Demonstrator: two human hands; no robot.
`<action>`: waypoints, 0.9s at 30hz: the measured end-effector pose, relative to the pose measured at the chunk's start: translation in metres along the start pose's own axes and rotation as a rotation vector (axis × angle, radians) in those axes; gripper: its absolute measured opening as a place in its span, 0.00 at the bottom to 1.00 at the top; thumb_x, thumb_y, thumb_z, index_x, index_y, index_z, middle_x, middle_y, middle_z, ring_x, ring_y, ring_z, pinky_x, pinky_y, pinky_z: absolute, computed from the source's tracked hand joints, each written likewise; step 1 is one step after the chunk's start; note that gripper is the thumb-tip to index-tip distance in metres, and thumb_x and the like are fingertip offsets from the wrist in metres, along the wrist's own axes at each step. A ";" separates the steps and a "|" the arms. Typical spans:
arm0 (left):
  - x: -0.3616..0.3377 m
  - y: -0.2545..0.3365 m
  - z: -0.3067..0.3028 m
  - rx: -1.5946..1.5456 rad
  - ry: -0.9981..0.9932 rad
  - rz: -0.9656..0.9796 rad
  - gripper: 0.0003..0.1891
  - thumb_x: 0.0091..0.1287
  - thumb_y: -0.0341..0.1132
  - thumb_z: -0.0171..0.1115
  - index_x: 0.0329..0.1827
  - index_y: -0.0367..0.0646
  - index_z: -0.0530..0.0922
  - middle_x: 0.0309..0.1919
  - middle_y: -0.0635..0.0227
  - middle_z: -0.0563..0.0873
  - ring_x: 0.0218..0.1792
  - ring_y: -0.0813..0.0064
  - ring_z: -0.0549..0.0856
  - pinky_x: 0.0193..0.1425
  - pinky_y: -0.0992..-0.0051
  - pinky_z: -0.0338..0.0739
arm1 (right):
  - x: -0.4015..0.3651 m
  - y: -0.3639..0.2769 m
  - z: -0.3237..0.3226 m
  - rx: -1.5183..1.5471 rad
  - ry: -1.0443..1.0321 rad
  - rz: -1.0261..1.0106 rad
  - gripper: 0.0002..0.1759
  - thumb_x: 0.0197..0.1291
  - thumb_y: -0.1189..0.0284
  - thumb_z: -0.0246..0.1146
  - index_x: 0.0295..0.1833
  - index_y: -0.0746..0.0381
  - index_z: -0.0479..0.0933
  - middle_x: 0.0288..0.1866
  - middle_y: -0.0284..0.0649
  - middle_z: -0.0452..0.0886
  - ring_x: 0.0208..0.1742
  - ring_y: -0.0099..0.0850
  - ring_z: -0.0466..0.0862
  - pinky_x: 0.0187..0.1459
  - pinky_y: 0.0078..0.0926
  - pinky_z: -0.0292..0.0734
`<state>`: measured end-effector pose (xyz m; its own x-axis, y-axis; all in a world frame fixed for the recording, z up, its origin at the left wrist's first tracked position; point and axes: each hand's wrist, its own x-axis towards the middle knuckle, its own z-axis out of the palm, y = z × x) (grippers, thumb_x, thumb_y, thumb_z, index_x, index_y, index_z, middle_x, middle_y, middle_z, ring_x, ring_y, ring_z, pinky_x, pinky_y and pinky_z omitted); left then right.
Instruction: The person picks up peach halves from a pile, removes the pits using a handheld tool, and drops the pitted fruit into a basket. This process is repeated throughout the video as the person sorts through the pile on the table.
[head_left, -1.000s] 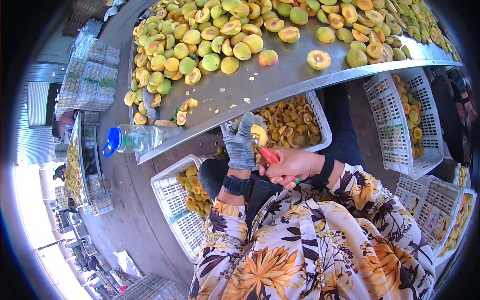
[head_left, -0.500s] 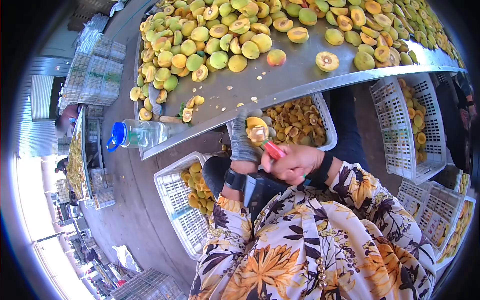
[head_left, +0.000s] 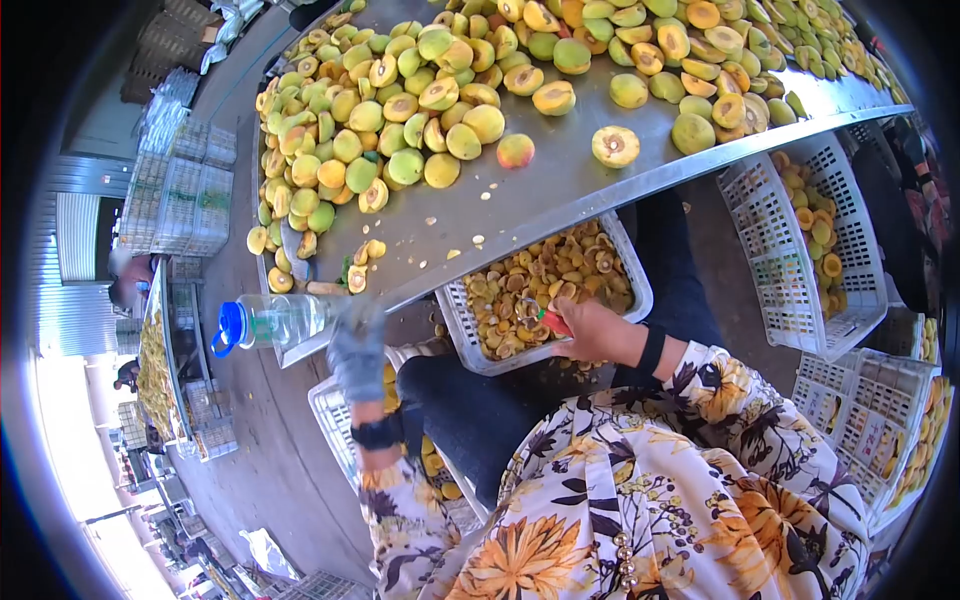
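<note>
The person's right hand (head_left: 592, 332) has its fingers curled tightly around a red-handled tool (head_left: 553, 321), whose metal tip points left, over a white plastic crate (head_left: 455, 305) full of small cut fruit pieces (head_left: 575, 270); whether the tip touches them cannot be told. The left hand (head_left: 357, 345), in a grey glove, is blurred beside the near edge of the metal counter (head_left: 570, 190), so how its fingers stand, or whether they hold anything, cannot be told. A clear bottle (head_left: 285, 322) with a blue lid is just beside that glove, at the counter's left corner. Below the left forearm is another crate (head_left: 335, 425), with stone-fruit halves (head_left: 430, 462) in it. Many more yellow-green halves (head_left: 400, 110) are heaped along the counter's far side, and a single half (head_left: 615, 147) lies cut face up, apart from the heap, near the front edge.
</note>
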<state>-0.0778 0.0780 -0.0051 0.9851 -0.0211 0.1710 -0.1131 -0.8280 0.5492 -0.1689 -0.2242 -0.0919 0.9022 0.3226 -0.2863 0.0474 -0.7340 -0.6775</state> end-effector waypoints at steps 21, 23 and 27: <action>0.050 0.149 0.102 -1.469 -0.656 -0.415 0.20 0.58 0.42 0.57 0.51 0.44 0.70 0.37 0.62 0.81 0.27 0.66 0.83 0.13 0.84 0.68 | -0.026 -0.020 -0.052 0.439 0.402 -0.089 0.19 0.50 0.70 0.64 0.45 0.66 0.68 0.22 0.53 0.75 0.25 0.51 0.77 0.26 0.38 0.71; 0.020 0.135 0.103 -1.409 -0.542 -0.398 0.22 0.62 0.50 0.55 0.50 0.43 0.71 0.36 0.62 0.81 0.27 0.68 0.83 0.17 0.83 0.72 | -0.013 -0.031 -0.050 0.391 0.399 -0.116 0.18 0.50 0.70 0.64 0.43 0.65 0.67 0.22 0.53 0.75 0.25 0.51 0.77 0.26 0.39 0.71; -0.009 0.129 0.109 -1.383 -0.324 -0.682 0.23 0.67 0.54 0.47 0.55 0.45 0.70 0.39 0.65 0.81 0.34 0.76 0.81 0.28 0.79 0.78 | -0.008 -0.044 -0.036 0.361 0.441 -0.108 0.14 0.51 0.72 0.62 0.39 0.66 0.67 0.21 0.54 0.74 0.25 0.52 0.77 0.26 0.41 0.70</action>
<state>-0.0867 -0.0896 -0.0254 0.8624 -0.1374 -0.4873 0.4986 0.3972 0.7705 -0.1631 -0.2159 -0.0357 0.9974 0.0482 0.0540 0.0697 -0.4356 -0.8974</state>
